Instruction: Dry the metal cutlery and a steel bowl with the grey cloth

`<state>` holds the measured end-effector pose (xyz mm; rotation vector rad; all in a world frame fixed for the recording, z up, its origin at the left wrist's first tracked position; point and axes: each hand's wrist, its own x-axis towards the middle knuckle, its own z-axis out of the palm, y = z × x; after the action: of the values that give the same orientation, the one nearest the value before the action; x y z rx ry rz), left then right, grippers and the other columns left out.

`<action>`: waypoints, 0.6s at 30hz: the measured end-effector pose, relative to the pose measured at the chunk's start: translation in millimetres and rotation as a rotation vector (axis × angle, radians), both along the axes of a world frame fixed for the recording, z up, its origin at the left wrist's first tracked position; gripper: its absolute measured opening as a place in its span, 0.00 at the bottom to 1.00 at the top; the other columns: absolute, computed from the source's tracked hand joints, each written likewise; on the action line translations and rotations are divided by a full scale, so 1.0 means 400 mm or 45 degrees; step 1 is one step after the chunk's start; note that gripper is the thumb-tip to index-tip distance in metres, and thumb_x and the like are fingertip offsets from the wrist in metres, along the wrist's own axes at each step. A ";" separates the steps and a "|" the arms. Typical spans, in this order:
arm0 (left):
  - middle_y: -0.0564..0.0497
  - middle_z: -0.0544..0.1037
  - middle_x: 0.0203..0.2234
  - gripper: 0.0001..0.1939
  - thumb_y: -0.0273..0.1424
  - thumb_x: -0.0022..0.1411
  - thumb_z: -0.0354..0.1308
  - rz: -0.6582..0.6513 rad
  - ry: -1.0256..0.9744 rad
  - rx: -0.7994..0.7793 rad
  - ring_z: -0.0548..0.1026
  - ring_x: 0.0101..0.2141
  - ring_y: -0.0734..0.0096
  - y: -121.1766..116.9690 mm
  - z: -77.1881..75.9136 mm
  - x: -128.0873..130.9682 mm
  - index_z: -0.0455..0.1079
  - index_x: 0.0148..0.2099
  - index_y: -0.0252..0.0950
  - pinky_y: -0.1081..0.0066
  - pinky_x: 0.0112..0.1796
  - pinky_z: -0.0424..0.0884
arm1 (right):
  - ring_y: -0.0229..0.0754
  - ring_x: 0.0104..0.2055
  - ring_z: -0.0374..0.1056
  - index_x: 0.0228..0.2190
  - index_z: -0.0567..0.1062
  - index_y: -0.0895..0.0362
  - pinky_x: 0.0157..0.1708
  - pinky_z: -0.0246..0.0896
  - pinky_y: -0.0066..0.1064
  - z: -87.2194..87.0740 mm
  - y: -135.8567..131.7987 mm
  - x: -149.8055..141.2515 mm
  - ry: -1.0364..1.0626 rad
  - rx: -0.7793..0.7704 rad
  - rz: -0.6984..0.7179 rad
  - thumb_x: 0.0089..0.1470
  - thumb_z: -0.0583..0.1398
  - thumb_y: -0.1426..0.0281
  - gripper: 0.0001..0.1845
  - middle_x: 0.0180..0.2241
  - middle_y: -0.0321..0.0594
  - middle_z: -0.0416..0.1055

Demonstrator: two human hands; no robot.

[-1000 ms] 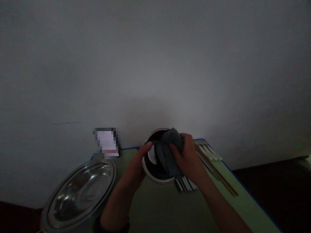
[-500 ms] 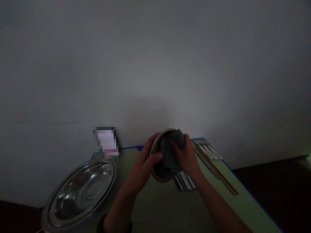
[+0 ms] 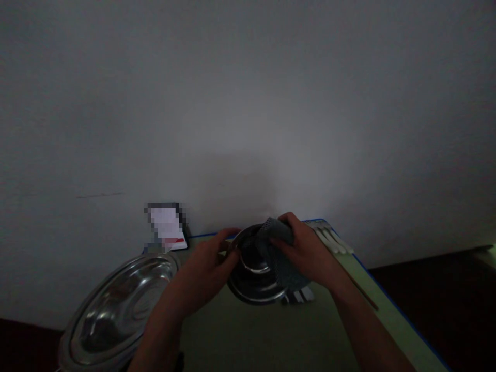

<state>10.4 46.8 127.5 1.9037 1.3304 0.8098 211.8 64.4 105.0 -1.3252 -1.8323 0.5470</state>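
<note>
A small steel bowl (image 3: 251, 281) sits low over the green table top (image 3: 248, 336), its mouth turned up toward me. My left hand (image 3: 205, 271) grips its left rim with curled fingers. My right hand (image 3: 308, 253) is closed on a grey waffle-weave cloth (image 3: 281, 258), pressing it over the bowl's right rim and into the inside. The scene is dim.
A large steel basin (image 3: 120, 310) lies at the left near the table's front. A blurred white card (image 3: 166, 227) stands at the back by the wall. Wooden chopsticks (image 3: 358, 289), white spoons (image 3: 333, 240) and striped cloth (image 3: 298, 295) lie at the right, near the blue edge.
The bowl has tilted from facing sideways to lying lower and flatter. Both hands dropped with it, and the cloth shifted to the right rim.
</note>
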 end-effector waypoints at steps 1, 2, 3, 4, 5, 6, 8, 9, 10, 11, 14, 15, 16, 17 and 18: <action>0.47 0.79 0.37 0.19 0.33 0.60 0.51 0.012 0.042 0.008 0.76 0.36 0.59 -0.002 0.003 -0.006 0.66 0.54 0.40 0.67 0.35 0.70 | 0.42 0.33 0.66 0.35 0.64 0.54 0.32 0.57 0.32 0.007 -0.008 -0.003 -0.032 0.030 0.036 0.50 0.56 0.71 0.08 0.31 0.37 0.70; 0.47 0.79 0.36 0.20 0.31 0.59 0.51 0.025 0.081 0.029 0.76 0.36 0.59 -0.004 0.005 -0.009 0.66 0.55 0.41 0.67 0.35 0.70 | 0.41 0.33 0.66 0.34 0.64 0.54 0.32 0.57 0.31 0.012 -0.014 -0.008 -0.055 0.064 0.057 0.50 0.56 0.71 0.07 0.31 0.37 0.70; 0.48 0.79 0.35 0.20 0.30 0.59 0.52 0.027 0.114 0.050 0.76 0.36 0.59 -0.006 0.005 -0.010 0.66 0.55 0.42 0.66 0.36 0.69 | 0.41 0.33 0.66 0.34 0.64 0.54 0.32 0.57 0.31 0.015 -0.019 -0.015 -0.074 0.096 0.066 0.50 0.56 0.72 0.07 0.31 0.37 0.70; 0.48 0.80 0.34 0.20 0.29 0.58 0.52 0.012 0.140 0.069 0.76 0.35 0.59 -0.007 0.004 -0.009 0.68 0.53 0.42 0.66 0.36 0.68 | 0.41 0.33 0.66 0.33 0.64 0.54 0.32 0.57 0.31 0.015 -0.020 -0.021 -0.089 0.128 0.064 0.50 0.56 0.72 0.06 0.31 0.38 0.69; 0.49 0.80 0.33 0.18 0.29 0.58 0.51 -0.011 0.152 0.085 0.76 0.34 0.59 -0.007 0.002 -0.007 0.70 0.50 0.43 0.67 0.35 0.68 | 0.41 0.33 0.65 0.33 0.64 0.54 0.32 0.57 0.32 0.012 -0.019 -0.027 -0.098 0.158 0.053 0.50 0.56 0.72 0.06 0.31 0.38 0.69; 0.50 0.80 0.32 0.16 0.30 0.58 0.51 -0.033 0.155 0.100 0.77 0.33 0.60 -0.007 0.001 -0.005 0.72 0.47 0.43 0.68 0.34 0.68 | 0.41 0.33 0.65 0.34 0.64 0.54 0.33 0.57 0.32 0.006 -0.014 -0.032 -0.095 0.185 0.034 0.49 0.56 0.72 0.07 0.32 0.38 0.69; 0.51 0.80 0.28 0.13 0.31 0.59 0.50 -0.048 0.172 0.133 0.76 0.28 0.63 -0.007 -0.002 -0.001 0.74 0.42 0.43 0.70 0.29 0.66 | 0.42 0.33 0.65 0.34 0.63 0.54 0.33 0.57 0.32 -0.014 0.003 -0.038 -0.059 0.220 -0.023 0.49 0.57 0.70 0.09 0.33 0.39 0.69; 0.52 0.79 0.24 0.13 0.32 0.60 0.49 -0.036 0.194 0.146 0.75 0.25 0.64 -0.006 -0.002 0.000 0.75 0.40 0.43 0.71 0.26 0.65 | 0.42 0.34 0.65 0.34 0.63 0.54 0.33 0.58 0.33 -0.027 0.013 -0.041 -0.035 0.225 -0.053 0.48 0.58 0.69 0.10 0.33 0.39 0.69; 0.52 0.78 0.21 0.13 0.33 0.60 0.48 -0.017 0.218 0.156 0.75 0.22 0.65 -0.005 -0.002 0.000 0.75 0.38 0.42 0.72 0.25 0.64 | 0.42 0.33 0.66 0.34 0.63 0.54 0.32 0.58 0.33 -0.041 0.024 -0.044 -0.013 0.213 -0.078 0.47 0.59 0.68 0.11 0.33 0.39 0.69; 0.52 0.77 0.20 0.13 0.33 0.60 0.48 0.008 0.241 0.169 0.74 0.21 0.65 -0.004 -0.002 0.000 0.75 0.36 0.41 0.72 0.24 0.64 | 0.43 0.33 0.66 0.34 0.63 0.54 0.32 0.58 0.33 -0.055 0.033 -0.048 0.007 0.180 -0.093 0.47 0.59 0.66 0.12 0.32 0.39 0.69; 0.50 0.78 0.23 0.13 0.30 0.59 0.47 0.162 0.326 0.254 0.75 0.25 0.63 0.002 0.002 -0.005 0.73 0.34 0.38 0.71 0.27 0.64 | 0.44 0.32 0.67 0.34 0.64 0.55 0.31 0.59 0.34 -0.094 0.048 -0.070 0.098 -0.017 -0.118 0.48 0.58 0.61 0.13 0.29 0.39 0.70; 0.49 0.78 0.25 0.13 0.29 0.59 0.46 0.243 0.352 0.296 0.75 0.27 0.62 0.004 0.005 -0.006 0.73 0.36 0.37 0.71 0.28 0.64 | 0.45 0.33 0.68 0.34 0.64 0.55 0.33 0.60 0.35 -0.103 0.048 -0.079 0.171 -0.089 -0.110 0.48 0.58 0.60 0.14 0.31 0.40 0.71; 0.48 0.78 0.27 0.13 0.29 0.59 0.45 0.326 0.372 0.337 0.75 0.29 0.61 0.006 0.008 -0.008 0.72 0.38 0.37 0.70 0.29 0.65 | 0.46 0.36 0.69 0.36 0.65 0.56 0.35 0.61 0.36 -0.110 0.046 -0.089 0.281 -0.160 -0.088 0.49 0.57 0.60 0.15 0.34 0.42 0.72; 0.47 0.78 0.28 0.14 0.29 0.59 0.44 0.397 0.384 0.366 0.75 0.29 0.61 0.006 0.012 -0.009 0.71 0.40 0.36 0.70 0.30 0.65 | 0.46 0.40 0.69 0.38 0.66 0.56 0.38 0.62 0.37 -0.114 0.043 -0.099 0.422 -0.232 -0.057 0.49 0.57 0.59 0.16 0.38 0.44 0.73; 0.48 0.77 0.28 0.15 0.29 0.60 0.43 0.447 0.385 0.376 0.75 0.28 0.61 0.006 0.016 -0.010 0.69 0.43 0.35 0.70 0.29 0.65 | 0.46 0.42 0.69 0.40 0.66 0.56 0.39 0.63 0.38 -0.116 0.039 -0.106 0.580 -0.315 -0.015 0.50 0.56 0.59 0.17 0.41 0.45 0.72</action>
<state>6.3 49.0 133.7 2.1130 1.8537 0.9605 169.3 80.1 58.8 -1.2418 -1.4135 1.0048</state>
